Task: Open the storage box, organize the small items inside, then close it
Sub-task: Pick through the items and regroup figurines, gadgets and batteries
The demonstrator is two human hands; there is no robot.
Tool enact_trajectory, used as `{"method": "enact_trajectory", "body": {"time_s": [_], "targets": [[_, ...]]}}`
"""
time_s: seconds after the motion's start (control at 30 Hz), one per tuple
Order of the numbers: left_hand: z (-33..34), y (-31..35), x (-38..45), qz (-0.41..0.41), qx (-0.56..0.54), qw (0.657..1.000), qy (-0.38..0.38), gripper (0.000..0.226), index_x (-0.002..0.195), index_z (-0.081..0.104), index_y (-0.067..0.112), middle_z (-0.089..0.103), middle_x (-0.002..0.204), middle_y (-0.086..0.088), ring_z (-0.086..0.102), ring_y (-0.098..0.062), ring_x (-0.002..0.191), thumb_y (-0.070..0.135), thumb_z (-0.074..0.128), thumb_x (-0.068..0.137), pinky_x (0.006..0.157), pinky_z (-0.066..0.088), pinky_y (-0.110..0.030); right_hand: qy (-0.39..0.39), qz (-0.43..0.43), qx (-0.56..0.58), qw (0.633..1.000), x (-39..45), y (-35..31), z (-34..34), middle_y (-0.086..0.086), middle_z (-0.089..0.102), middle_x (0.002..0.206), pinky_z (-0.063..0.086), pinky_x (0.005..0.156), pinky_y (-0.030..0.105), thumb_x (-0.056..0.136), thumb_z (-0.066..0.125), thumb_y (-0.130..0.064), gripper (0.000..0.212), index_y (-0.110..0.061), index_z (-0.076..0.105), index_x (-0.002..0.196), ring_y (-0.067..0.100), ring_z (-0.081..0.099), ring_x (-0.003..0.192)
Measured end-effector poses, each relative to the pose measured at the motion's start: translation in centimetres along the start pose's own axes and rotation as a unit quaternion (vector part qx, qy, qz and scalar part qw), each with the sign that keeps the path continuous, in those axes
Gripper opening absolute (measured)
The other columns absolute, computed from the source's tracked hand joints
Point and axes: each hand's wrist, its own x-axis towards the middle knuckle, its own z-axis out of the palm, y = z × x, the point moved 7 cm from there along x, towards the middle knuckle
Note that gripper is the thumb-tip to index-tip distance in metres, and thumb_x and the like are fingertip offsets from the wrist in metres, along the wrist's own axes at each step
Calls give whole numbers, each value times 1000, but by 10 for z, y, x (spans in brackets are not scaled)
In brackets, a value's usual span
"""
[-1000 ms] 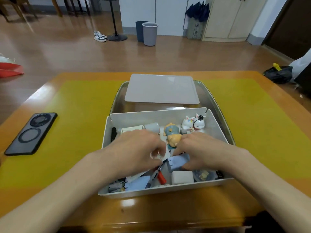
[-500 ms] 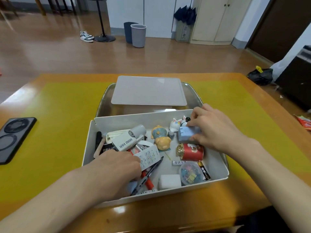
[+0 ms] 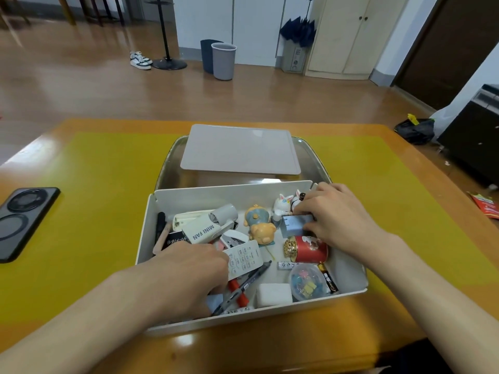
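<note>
The white storage box stands open on the table, full of small items. Its grey lid lies flat behind it on a metal tray. My right hand grips a small pale blue box at the back right of the storage box, next to toy figurines and above a red tin. My left hand reaches into the front left, fingers curled down over items beside a white remote and pens; what it holds is hidden.
A black phone lies on the yellow mat at the left. A mini fan box, a white block and a clear tub of clips fill the box. A red packet sits at the table's right edge.
My right hand carried the pale blue box from the box's middle to the back right. My left hand shifted to the front left. The view moved closer and turned slightly.
</note>
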Motion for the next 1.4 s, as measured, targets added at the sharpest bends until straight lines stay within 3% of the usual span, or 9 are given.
{"method": "enact_trajectory", "body": {"time_s": [0.23,0.37,0.63,0.77,0.83,0.97,1.07,1.17,1.4], "targets": [[-4,10,-6,17,31,999,-32,15,95,69,26,43,90,10,42,-14,90,37,63,86,80,50,-41,117,-48,108,986,-21,-26,-33,-18,67,83,32,58,25,86,74,-28,2,-29,76,87,8,43,79],[-2,4,-3,4,21,999,-33,18,74,61,24,42,87,9,44,-15,84,38,67,82,73,50,-40,130,-35,131,982,-21,-28,-36,-20,66,78,34,53,26,87,71,-29,6,-32,74,83,6,44,78],[-15,-29,-10,-41,-155,987,21,26,84,62,36,47,94,17,50,-3,82,54,73,69,65,46,-30,129,-7,199,971,-16,-18,-29,-23,64,77,48,61,34,87,71,-30,6,-32,76,86,3,52,79],[-35,-51,-15,-65,-345,932,87,17,89,75,25,66,102,21,68,-2,84,29,79,72,78,56,-31,93,-11,205,974,-18,-19,-22,-25,63,74,45,60,32,88,69,-32,9,-35,74,82,6,57,78],[-41,-64,-15,-91,-392,909,107,17,90,76,26,75,85,12,71,-9,68,24,78,73,70,58,-28,64,-1,195,979,-18,-16,-16,-26,63,75,45,60,31,90,66,-35,11,-37,73,81,6,58,80],[-47,-74,-3,-131,-390,897,162,17,89,74,30,74,66,1,70,-21,63,27,76,72,63,58,-37,56,11,190,980,-19,-12,-13,-27,61,78,37,58,21,90,67,-36,7,-40,73,90,-1,58,79],[-59,-67,10,-130,-221,946,200,25,93,68,34,73,85,12,69,-5,78,41,71,70,70,55,-35,72,4,204,976,-19,-12,-15,-26,63,85,35,60,17,90,68,-35,16,-36,72,105,-8,53,78],[-72,-53,24,-114,-79,964,226,30,99,66,36,67,100,16,66,-11,89,49,66,72,68,51,-35,80,14,187,979,-20,-9,-15,-27,62,96,33,62,16,89,65,-43,30,-36,66,119,-4,48,81],[-84,-16,59,-16,-162,956,246,31,98,70,29,66,93,12,64,-10,84,51,72,75,71,53,-39,61,-25,311,948,-22,-25,-18,-25,62,116,53,75,29,83,57,-64,59,-42,50,137,1,60,90]]}}
